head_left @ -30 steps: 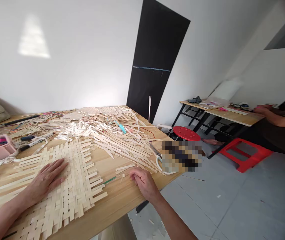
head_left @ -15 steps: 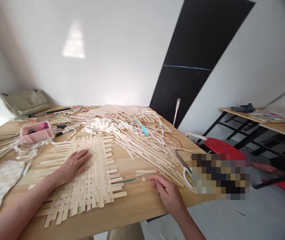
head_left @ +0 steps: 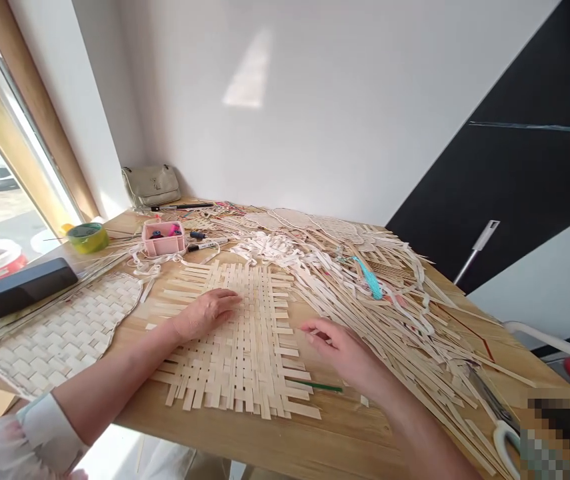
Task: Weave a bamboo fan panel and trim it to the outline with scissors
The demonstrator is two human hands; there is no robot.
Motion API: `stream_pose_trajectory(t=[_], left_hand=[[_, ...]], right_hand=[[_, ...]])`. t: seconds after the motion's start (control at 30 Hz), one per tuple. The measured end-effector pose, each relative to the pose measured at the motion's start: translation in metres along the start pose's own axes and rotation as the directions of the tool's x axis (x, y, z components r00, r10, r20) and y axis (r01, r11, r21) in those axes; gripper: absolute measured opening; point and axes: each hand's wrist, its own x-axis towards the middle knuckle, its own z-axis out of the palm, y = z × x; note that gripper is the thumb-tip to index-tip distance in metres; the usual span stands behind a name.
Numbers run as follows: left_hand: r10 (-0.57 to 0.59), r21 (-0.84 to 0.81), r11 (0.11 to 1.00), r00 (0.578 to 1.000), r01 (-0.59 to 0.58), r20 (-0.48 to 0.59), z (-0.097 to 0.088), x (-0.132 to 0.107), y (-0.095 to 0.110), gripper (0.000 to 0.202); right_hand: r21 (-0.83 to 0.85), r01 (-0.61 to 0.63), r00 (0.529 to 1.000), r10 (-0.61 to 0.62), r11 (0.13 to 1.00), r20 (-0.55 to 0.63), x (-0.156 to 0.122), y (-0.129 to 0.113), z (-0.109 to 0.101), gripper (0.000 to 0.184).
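Observation:
A mat of pale flat strips (head_left: 249, 340), woven over and under with loose ends sticking out on all sides, lies on the wooden table (head_left: 245, 440). My left hand (head_left: 209, 315) is over its left-middle part, palm down, fingers stretched and loosely bent. Beside the mat's right edge, above bare tabletop, is my right hand (head_left: 337, 347). Its fingers are half curled with the thumb apart, and I see nothing in them. A thin green strip (head_left: 327, 387) pokes out from the mat's lower right side, below my right hand.
Loose strips (head_left: 379, 340) spread across the right side, with white ribbon scraps (head_left: 279, 248) behind. Scissors (head_left: 505, 440) lie at far right. A finished-edge woven piece (head_left: 75, 333), a dark oblong box (head_left: 25, 287), green tape (head_left: 87, 238) and a pink basket (head_left: 163, 247) are left.
My view has turned left, bringing the window and dark box into sight. My right hand has moved farther up the table, away from the green strip's end. My left hand stays over the mat.

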Motion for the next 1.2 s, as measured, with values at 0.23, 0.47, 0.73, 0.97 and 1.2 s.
stream_pose_trajectory(t=[0.23, 0.47, 0.73, 0.97, 1.2], left_hand=[[-0.135, -0.069, 0.989, 0.985, 0.128, -0.105, 0.002, -0.005, -0.016, 0.03], [-0.062, -0.077, 0.996, 0.984, 0.049, -0.166, -0.004, -0.004, 0.0, 0.03], [-0.056, -0.054, 0.997, 0.984, 0.048, -0.169, 0.001, -0.005, 0.009, 0.031], [-0.028, -0.098, 0.995, 0.994, 0.017, -0.106, 0.006, -0.006, 0.01, 0.034], [-0.015, -0.113, 0.994, 0.995, 0.004, -0.098, 0.002, -0.005, 0.009, 0.034]], right_hand=[[-0.207, 0.143, 0.985, -0.118, 0.968, 0.128, 0.047, -0.028, 0.014, 0.024], [-0.267, 0.219, 0.967, -0.174, 0.938, 0.184, 0.061, -0.031, 0.03, 0.026], [-0.38, 0.181, 0.978, -0.127, 0.907, 0.163, 0.064, -0.028, 0.018, 0.026], [-0.472, 0.031, 0.997, -0.06, 0.881, -0.046, 0.103, -0.005, -0.033, 0.023], [-0.512, -0.288, 0.945, 0.155, 0.809, -0.286, 0.152, 0.042, -0.095, 0.017]])
